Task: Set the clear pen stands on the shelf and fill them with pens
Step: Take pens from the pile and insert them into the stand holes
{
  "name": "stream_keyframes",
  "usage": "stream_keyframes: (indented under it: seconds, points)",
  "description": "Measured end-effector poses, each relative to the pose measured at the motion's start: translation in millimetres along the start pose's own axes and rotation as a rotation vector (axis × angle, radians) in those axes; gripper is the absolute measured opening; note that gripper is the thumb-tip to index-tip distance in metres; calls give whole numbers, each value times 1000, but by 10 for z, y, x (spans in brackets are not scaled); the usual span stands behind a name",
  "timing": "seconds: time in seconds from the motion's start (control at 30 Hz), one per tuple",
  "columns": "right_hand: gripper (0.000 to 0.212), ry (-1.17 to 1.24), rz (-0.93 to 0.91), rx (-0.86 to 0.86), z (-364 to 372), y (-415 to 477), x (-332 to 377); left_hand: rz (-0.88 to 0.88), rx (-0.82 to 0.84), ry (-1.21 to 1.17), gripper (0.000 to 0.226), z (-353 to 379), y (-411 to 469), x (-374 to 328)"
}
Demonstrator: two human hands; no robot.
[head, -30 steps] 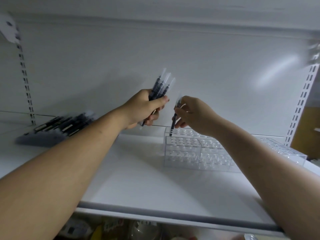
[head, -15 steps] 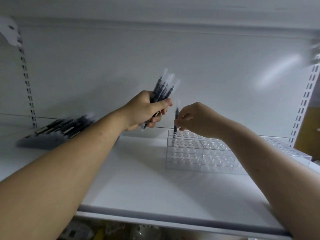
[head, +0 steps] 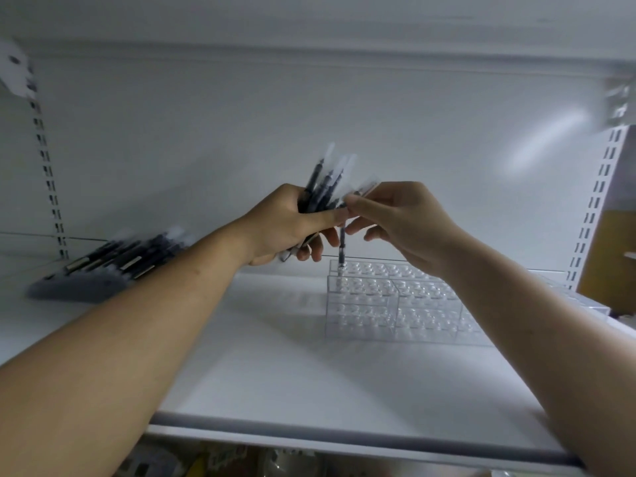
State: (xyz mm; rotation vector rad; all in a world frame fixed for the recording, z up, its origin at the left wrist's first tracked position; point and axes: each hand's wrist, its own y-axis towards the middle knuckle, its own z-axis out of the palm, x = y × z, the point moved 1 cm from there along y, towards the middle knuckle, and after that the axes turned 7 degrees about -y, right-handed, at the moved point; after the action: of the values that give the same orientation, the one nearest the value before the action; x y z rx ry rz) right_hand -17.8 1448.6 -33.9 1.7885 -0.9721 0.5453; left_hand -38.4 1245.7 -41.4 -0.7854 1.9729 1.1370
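1. Clear stand [head: 395, 301] sits on the shelf [head: 275, 356] at 3 o'clock of centre, with one pen [head: 341, 249] upright in its 11 o'clock corner hole.
2. Filling is under way: the left hand [head: 292, 225] grips the bundle [head: 323, 187], and the right hand [head: 402, 222] pinches the next pen there.
3. Next, draw it free and aim for a neighbouring hole.
4. Half a second ago the right hand was lowering that first pen; it has since let go and risen.

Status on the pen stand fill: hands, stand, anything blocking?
Left hand grips pen bundle. Right hand pinches outer pen of bundle. Lone pen upright in clear stand, back-left hole. Other holes open, nothing in the way.
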Motion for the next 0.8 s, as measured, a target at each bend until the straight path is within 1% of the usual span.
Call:
stream_keyframes:
  seconds: [0.03,0.1,0.2,0.27,0.33,0.4,0.43,0.5,0.63,0.8]
  points:
    - [21,25,12,-2,4,2,-10,-1,0,-5,31,2,0,-3]
    - [20,115,43,-51,-1,14,-8,-5,-3,-9,27,-14,1,-1]
    - [24,224,49,-212,-71,67,11,-29,-22,-18,23,-38,5,13]
    - [22,184,2,-325,-142,110,5,-35,-28,-41,26,-38,11,26]
    - [19,41,-68,-370,-186,129,-7,-34,-23,-66,31,-43,18,36]
    - [18,-116,-110,-313,-159,104,-3,-31,-21,-88,31,-57,26,42]
    - [17,-185,-116,-270,-129,86,-3,-33,-21,-102,27,-63,30,44]
    - [16,-285,-118,-200,-74,52,-5,-43,-22,-142,25,-68,38,49]
    - [17,-387,-132,-123,-14,23,-6,-50,-26,-221,26,-62,49,57]
    - [15,-425,-139,-103,15,16,12,-56,-8,-239,24,-56,52,52]
